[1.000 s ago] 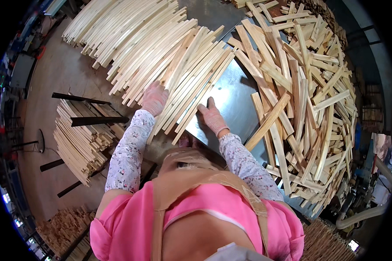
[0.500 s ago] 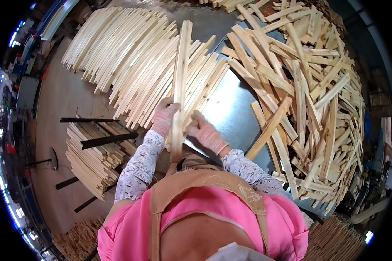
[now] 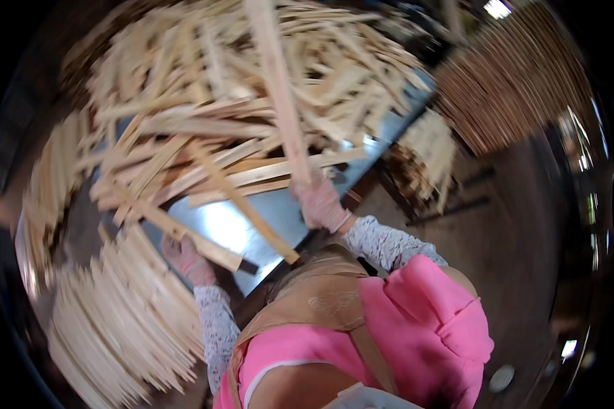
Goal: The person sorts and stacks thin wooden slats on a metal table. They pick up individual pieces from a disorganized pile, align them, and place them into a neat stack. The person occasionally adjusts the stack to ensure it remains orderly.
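Observation:
My right hand [image 3: 320, 202], in a pink glove, is closed around the lower end of a long pale wooden slat [image 3: 278, 95] that points up and away over the table. My left hand [image 3: 186, 259], also gloved, is low on the left at the near end of a slat [image 3: 184, 237] lying slantwise on the shiny metal table [image 3: 225, 225]. Motion blur hides whether that hand grips it. A neat stack of thin slats [image 3: 116, 327] lies just left of it. A jumbled heap of slats [image 3: 211, 129] covers the far side of the table.
My pink top and tan apron [image 3: 320, 300] fill the lower middle. More slat bundles [image 3: 426, 153] sit on the floor off the table's right end. A brown ribbed stack [image 3: 518, 82] stands at the upper right. The dark floor [image 3: 518, 225] lies to the right.
The view has swung round hard and blurred. Both hands held one slat upright before; now only my right hand holds it, and my left hand has dropped beside the neat stack.

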{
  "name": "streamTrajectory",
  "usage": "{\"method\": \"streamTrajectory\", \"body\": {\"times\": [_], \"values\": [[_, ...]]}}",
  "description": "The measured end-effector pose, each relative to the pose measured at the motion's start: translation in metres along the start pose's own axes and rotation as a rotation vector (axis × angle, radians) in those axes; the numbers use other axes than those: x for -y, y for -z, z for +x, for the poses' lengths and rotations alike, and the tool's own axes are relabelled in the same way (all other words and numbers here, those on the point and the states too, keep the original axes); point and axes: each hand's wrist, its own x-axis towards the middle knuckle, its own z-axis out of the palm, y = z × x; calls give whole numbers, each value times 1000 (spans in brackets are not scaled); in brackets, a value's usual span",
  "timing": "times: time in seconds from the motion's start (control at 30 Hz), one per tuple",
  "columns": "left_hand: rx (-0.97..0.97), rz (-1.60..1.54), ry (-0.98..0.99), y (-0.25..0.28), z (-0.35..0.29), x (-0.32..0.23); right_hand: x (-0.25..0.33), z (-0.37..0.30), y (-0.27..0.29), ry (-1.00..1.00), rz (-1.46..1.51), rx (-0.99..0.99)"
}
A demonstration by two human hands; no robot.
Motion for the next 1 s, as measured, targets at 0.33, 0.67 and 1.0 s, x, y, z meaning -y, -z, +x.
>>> {"method": "streamTrajectory", "body": {"times": [0.33,0.67,1.0], "values": [[270,-29,355,-125,-86,57,-425,11,234,-827,56,-654],[-208,29,582,-142,-153,78,-733,60,226,-484,-839,276],[-53,-249,389,-227,-172,72,-845,44,261,185,-1199,40]]}}
